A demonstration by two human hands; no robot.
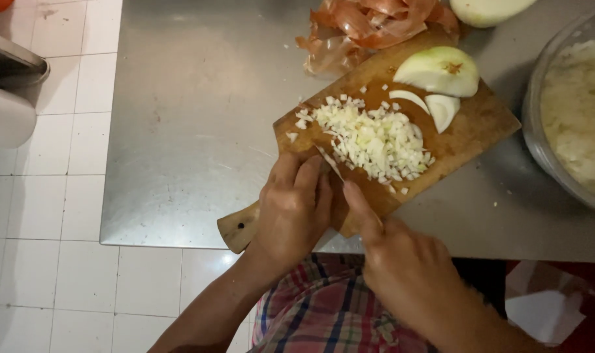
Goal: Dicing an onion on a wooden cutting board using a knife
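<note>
A wooden cutting board (467, 134) lies on a steel table (193, 131). A pile of finely chopped onion (372, 140) covers its middle. A peeled onion half (441, 70) and two onion slices (434, 104) sit at the board's far end. My right hand (402, 261) grips a knife (331, 163), index finger along the blade's spine, the tip at the pile's near edge. My left hand (294, 206) rests curled on the board beside the blade, fingertips touching it.
Brown onion skins (369, 26) lie heaped beyond the board, next to another peeled onion piece (487, 10). A large bowl (539, 131) of chopped onion stands at the right. White tiled floor (49, 196) lies left of the table, with a metal bin (13, 65).
</note>
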